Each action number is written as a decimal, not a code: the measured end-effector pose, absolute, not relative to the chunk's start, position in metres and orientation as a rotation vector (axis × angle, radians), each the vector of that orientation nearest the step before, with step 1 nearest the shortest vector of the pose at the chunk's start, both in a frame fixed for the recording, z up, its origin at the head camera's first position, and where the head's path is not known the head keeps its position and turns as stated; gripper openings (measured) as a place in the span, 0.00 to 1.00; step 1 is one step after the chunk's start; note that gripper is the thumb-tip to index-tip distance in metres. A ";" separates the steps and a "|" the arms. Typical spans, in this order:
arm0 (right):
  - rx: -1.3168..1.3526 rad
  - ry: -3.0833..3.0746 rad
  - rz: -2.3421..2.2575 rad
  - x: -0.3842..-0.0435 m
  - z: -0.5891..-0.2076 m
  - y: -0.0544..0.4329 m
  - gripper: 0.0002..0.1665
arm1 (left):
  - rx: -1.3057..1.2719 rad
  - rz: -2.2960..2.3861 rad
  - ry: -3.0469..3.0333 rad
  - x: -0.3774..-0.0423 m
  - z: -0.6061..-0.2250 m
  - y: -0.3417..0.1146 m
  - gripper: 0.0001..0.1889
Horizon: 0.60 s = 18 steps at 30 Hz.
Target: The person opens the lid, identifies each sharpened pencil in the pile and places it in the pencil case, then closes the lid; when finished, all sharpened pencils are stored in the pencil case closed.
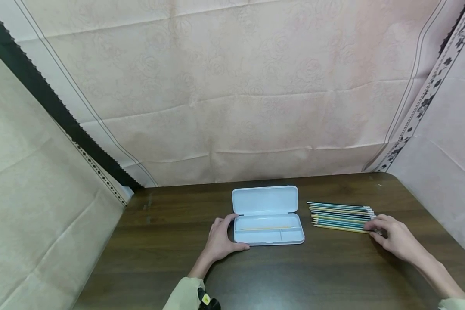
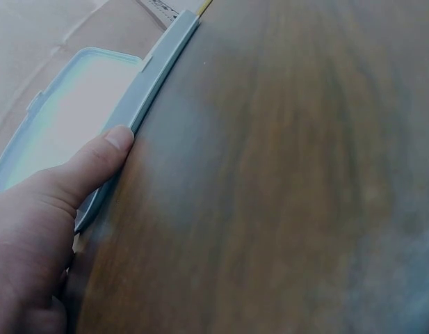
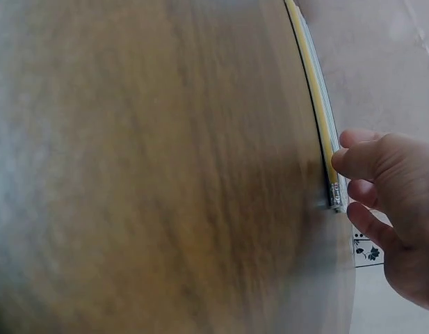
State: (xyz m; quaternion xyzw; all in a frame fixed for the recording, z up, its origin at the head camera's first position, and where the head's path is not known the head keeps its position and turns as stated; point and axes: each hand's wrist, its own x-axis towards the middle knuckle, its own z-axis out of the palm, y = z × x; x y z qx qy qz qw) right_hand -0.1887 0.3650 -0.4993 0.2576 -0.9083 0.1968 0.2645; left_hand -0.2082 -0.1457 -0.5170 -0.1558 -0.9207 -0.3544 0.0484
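Note:
A light blue pencil case (image 1: 265,200) lies with its lid raised on the brown table. Inside its tray is a single yellow pencil (image 1: 264,229). My left hand (image 1: 221,242) grips the case's left end, thumb along the front edge and fingers at the back corner. To the right of the case, several pencils (image 1: 335,212) lie side by side in a row, points to the left. At their right ends, my right hand (image 1: 396,237) pinches the nearest yellow pencil (image 3: 313,76) close to its metal-banded end; the other fingers curl loosely behind.
The dark wood table (image 1: 279,275) reaches back to a pale cloth wall (image 1: 255,107). More cloth hangs at the left (image 1: 42,193) and at the right (image 1: 445,172). A black device (image 1: 208,300) is strapped at the left wrist over the sleeve.

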 end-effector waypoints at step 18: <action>0.756 -2.458 0.543 -0.192 -0.503 0.365 0.26 | -0.470 -1.088 -2.806 -0.208 -0.517 -0.145 0.52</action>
